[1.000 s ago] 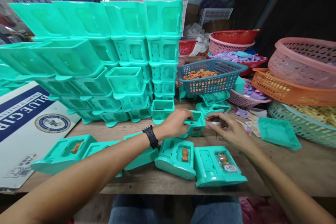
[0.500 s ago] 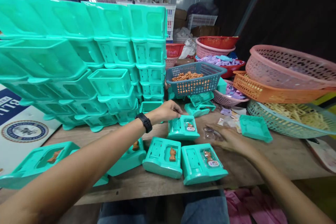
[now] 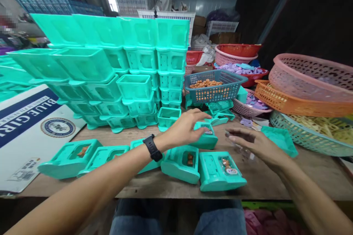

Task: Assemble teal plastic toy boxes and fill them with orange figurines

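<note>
My left hand [image 3: 190,127], a black watch on its wrist, hovers with fingers apart over the near side of a small turquoise plastic crib-like box [image 3: 205,140], touching or just above it. To its right, my right hand [image 3: 249,141] has curled fingers around a thin clear plastic piece [image 3: 244,152], partly hidden by the hand and blurred. Closer to me stands another turquoise box [image 3: 220,170] with a brown figure under a clear cover with a white label. Left of it, a tilted turquoise box [image 3: 180,163] has a brown figure in its recess.
Stacked turquoise boxes [image 3: 138,58] rise at the left behind a row of similar boxes. A grey-blue basket [image 3: 215,88] of brown figures stands at the back. Colored baskets [image 3: 306,99] are piled right. A turquoise tray [image 3: 280,139] lies beside my right hand.
My left hand has let go of the box's far edge and spread its fingers over it. My right hand has turned, fingers curling. The tilted box has shifted; the view has swung left.
</note>
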### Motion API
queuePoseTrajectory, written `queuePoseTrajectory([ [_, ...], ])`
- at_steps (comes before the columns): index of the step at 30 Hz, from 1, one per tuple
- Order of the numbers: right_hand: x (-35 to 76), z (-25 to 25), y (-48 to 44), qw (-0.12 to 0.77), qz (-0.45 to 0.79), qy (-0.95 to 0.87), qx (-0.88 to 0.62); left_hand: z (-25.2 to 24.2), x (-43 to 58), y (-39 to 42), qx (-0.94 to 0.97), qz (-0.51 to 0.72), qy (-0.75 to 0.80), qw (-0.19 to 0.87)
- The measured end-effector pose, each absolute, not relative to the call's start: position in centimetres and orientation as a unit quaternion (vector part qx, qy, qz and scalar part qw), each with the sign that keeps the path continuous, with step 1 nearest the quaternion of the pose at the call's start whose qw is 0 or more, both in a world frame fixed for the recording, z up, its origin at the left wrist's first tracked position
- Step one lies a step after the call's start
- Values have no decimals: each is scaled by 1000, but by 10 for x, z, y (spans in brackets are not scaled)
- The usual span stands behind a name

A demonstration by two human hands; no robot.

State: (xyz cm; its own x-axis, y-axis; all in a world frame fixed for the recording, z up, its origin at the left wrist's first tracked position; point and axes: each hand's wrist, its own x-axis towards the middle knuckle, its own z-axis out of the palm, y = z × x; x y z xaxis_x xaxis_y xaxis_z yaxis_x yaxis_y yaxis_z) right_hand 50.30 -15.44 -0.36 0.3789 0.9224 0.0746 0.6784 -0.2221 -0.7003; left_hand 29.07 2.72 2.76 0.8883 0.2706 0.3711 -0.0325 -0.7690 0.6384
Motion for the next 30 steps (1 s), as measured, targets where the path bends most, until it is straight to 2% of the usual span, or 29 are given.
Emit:
queuePoseTrajectory([
  [3, 463, 26, -147, 426, 328, -469, -701, 33, 280, 8, 909, 253, -5, 330],
  [5, 437, 35, -140, 451, 375, -445, -676, 32, 275, 1, 904, 258, 16, 340],
  [7, 416, 35, -136, 469, 367, -433, -676, 28, 269, -2, 888, 261, 84, 369],
  [9, 401, 30, -134, 470, 305, -443, -700, 22, 261, -2, 860, 251, 166, 413],
  [13, 392, 19, -135, 388, 167, -502, -755, 9, 239, -4, 834, 224, 219, 454],
  [18, 402, 16, -132, 252, 132, -561, -777, -3, 212, -9, 929, 199, 135, 282],
  [21, 404, 14, -129, 184, 114, -566, -795, -10, 209, -13, 954, 139, 132, 229],
  [30, 403, 5, -126, 148, 100, -543, -820, -22, 218, -29, 946, 132, 195, 223],
])
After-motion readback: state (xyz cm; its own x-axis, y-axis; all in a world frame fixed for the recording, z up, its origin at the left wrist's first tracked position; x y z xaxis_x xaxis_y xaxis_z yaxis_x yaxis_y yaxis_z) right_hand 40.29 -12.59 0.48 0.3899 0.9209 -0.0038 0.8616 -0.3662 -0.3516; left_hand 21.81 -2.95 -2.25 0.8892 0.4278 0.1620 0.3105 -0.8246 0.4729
